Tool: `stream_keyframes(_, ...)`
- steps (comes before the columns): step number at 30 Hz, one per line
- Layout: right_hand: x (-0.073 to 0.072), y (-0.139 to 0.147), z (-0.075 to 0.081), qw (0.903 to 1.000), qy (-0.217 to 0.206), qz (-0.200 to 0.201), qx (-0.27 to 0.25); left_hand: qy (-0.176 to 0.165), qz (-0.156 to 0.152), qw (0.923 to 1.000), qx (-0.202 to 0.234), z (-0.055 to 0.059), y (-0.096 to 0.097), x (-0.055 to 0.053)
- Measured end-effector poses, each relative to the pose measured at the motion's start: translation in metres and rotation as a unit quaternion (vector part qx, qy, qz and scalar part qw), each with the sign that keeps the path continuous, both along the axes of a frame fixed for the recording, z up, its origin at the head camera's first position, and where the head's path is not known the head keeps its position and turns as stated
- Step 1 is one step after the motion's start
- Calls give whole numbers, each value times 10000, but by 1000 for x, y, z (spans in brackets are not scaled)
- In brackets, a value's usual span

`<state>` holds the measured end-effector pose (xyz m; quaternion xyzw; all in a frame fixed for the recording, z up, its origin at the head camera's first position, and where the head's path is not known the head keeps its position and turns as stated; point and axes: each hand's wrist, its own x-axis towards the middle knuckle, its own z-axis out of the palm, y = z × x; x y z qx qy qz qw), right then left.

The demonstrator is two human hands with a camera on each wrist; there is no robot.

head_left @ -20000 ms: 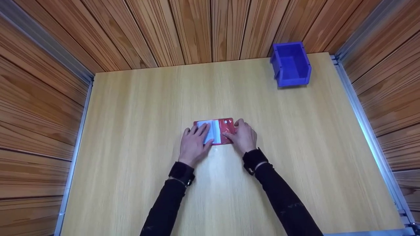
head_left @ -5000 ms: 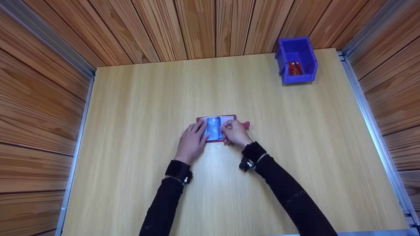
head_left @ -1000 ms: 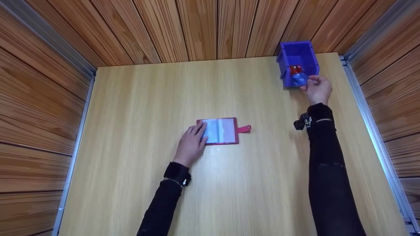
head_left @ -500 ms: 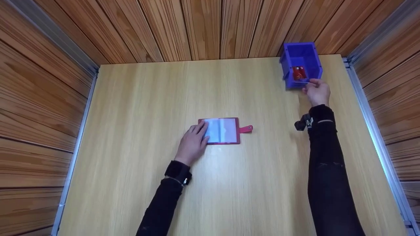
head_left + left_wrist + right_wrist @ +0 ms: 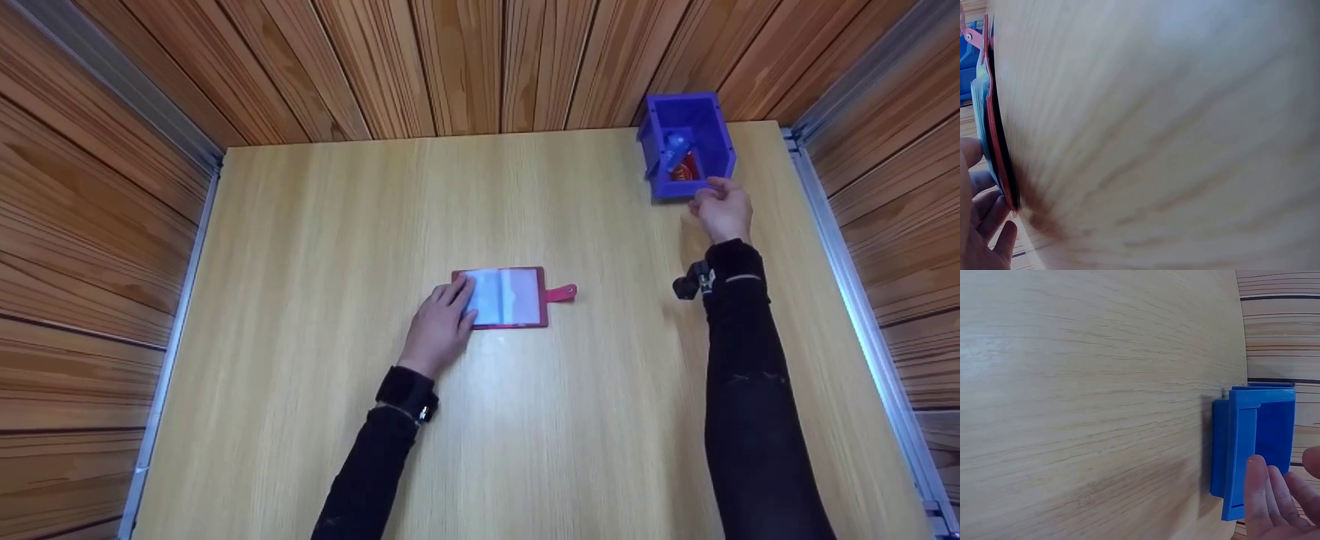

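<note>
A red card holder [image 5: 543, 300] lies spread on the table, its clear bluish sleeves [image 5: 517, 296] facing up and its snap strap [image 5: 561, 293] pointing right. My left hand [image 5: 436, 330] rests on the holder's left side with fairly straight fingers; the left wrist view catches its fingers at the red cover's edge [image 5: 999, 135]. At the back right, my right hand [image 5: 724, 211] is at the front lip of a blue-purple bin [image 5: 688, 187], fingers loosely bent and holding nothing. Inside the bin, a blue card [image 5: 676, 150] leans over a red card [image 5: 685, 171].
The wooden table [image 5: 315, 240] is enclosed by wood-plank walls [image 5: 465, 67] at the back and sides. Metal rails [image 5: 844, 277] run along its side edges. The bin stands close to the back wall.
Twenty seconds ago a red card was in the holder; it is now in the bin. Within the last second my right hand has let the blue card go into the bin. The left hand stays put.
</note>
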<state>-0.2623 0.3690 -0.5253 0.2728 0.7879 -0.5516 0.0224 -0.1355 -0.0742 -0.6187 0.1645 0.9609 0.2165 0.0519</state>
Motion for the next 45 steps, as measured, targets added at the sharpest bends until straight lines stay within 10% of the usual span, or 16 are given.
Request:
stream_keyframes(12, 7, -20, -9, 9994, 332, 91, 108, -85, 28, 10000, 44, -2, 1, 0)
stream_keyframes(23, 30, -113, -31, 9548, 1260, 2248, 1481, -251, 132, 9996, 36, 1, 5, 2)
stream_keyframes(28, 58, -165, -41, 9014, 1702, 3430, 2022, -138, 110, 9998, 74, 1, 6, 1)
stream_keyframes(34, 91, -215, -58, 7681, 2369, 5023, 3187, 203, -20, 9998, -36, -2, 5, -1)
stream_keyframes(36, 97, -223, -63, 7392, 2388, 5242, 3489, 359, -97, 9993, -104, -3, 5, -2)
stream_keyframes(40, 102, -228, -71, 7146, 2394, 5370, 3791, 446, -180, 9986, -233, -4, 5, -2)
stream_keyframes(45, 102, -223, -72, 7128, 2439, 5403, 3747, 394, -162, 9988, -224, -5, 3, -3)
